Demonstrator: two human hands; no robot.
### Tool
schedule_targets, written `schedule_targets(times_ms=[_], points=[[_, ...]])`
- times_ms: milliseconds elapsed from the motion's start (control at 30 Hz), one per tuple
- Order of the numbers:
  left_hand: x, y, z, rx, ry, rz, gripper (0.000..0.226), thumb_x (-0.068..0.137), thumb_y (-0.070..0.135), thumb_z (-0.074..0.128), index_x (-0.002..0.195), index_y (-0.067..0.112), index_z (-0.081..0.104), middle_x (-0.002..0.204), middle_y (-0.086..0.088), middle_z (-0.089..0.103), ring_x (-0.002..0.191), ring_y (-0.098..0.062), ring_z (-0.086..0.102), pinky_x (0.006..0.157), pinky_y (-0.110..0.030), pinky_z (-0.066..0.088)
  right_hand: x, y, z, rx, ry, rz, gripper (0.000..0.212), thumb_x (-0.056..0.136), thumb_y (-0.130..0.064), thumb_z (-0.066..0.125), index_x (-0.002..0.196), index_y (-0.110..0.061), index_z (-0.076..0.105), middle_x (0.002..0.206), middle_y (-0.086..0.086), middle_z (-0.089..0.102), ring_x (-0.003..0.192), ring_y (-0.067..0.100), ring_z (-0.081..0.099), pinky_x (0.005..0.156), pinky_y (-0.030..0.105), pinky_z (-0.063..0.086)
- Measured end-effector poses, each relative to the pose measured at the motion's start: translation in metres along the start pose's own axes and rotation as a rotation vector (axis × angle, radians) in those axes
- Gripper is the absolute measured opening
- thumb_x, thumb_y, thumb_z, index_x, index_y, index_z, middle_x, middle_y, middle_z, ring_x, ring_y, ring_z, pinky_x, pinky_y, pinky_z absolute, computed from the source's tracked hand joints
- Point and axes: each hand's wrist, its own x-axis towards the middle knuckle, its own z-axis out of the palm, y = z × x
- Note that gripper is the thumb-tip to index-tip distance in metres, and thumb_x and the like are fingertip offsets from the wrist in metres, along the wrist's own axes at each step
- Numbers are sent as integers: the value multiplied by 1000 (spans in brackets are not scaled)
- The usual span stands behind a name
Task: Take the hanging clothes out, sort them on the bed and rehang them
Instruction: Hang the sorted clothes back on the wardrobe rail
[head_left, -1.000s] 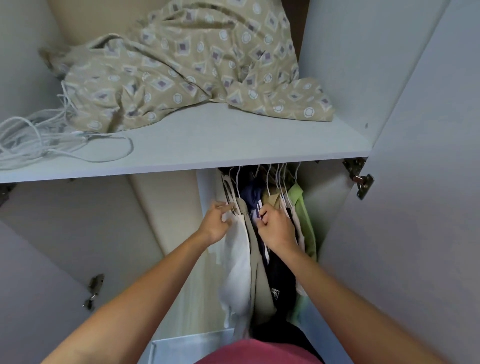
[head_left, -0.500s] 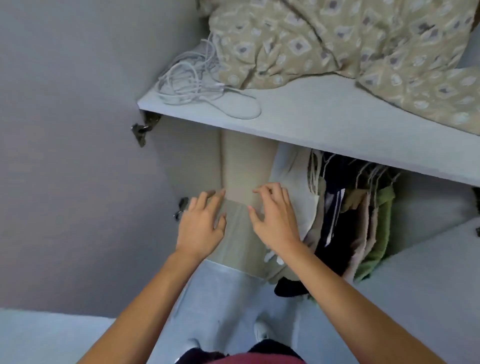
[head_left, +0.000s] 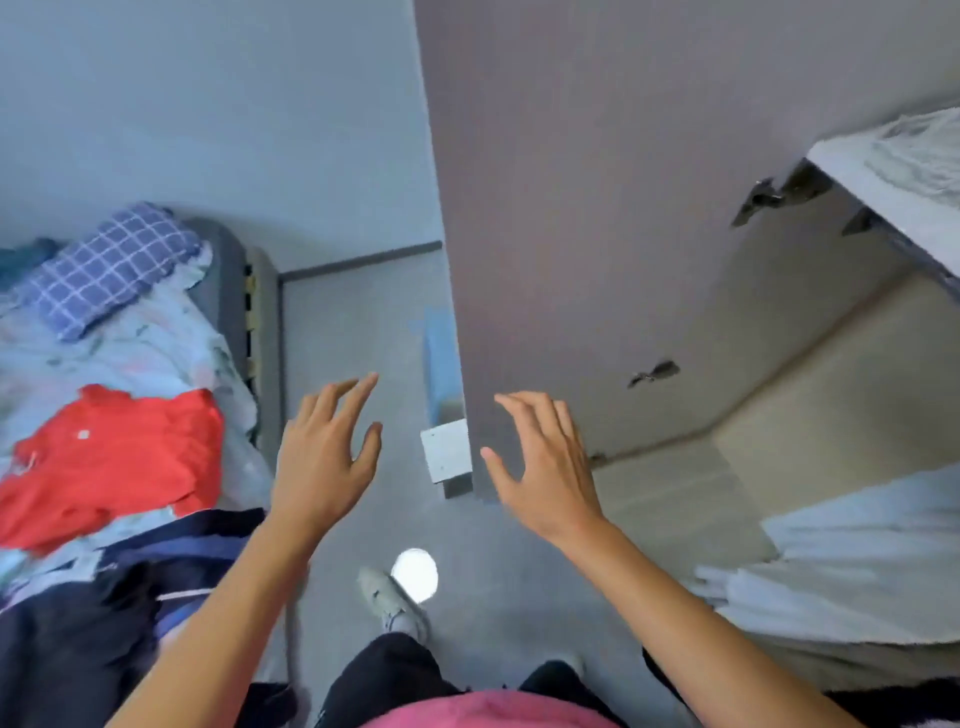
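Above floor (head_left: 353, 332), both hands spread.

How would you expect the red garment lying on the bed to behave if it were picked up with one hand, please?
The red garment lies crumpled in soft folds on the bed, so it would probably hang floppy and drape from the hand. It looks like thin fabric, so likely light. Spread wide, it may trail or catch the dark clothes beside it.

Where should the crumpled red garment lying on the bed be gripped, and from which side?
The crumpled red garment lies loosely spread on the bed. Probably best pinched at its raised upper right edge, coming from the floor side with the empty left hand, the nearer one. Collar or shoulders cannot be told.
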Motion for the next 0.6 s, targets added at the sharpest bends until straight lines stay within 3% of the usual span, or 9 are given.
schedule_targets(times_ms=[133, 400, 600], points=[[-47, -73, -34, 51, 93, -169, 59, 96, 38, 53, 151, 15, 55, 135, -10, 60, 118, -37, 57, 95, -49, 50, 33, -76, 57, 19, -114, -146, 59, 91, -47, 61, 145, -27, 47, 141, -7, 47, 130, 21, 45, 106, 44, 44], [-115, -236, -98, 109, 104, -522, 63, 95, 45, 50, 155, 25, 49, 143, -2, 56, 129, -29, 51, 98, -49, 50, 98, -267, 199, 88, -271, -438, 61, 93, -49, 59, 148, -27, 46, 146, -8, 46, 132, 20, 43, 105, 41, 42], [-175, -317, -146, 175, 155, -764, 62, 94, 43, 50, 155, 28, 49, 144, 3, 56, 131, -26, 51, 89, -44, 51, 122, -361, 270, 105, -380, -583, 61, 93, -51, 59, 148, -28, 47, 145, -10, 46, 135, 17, 41, 106, 39, 42]])
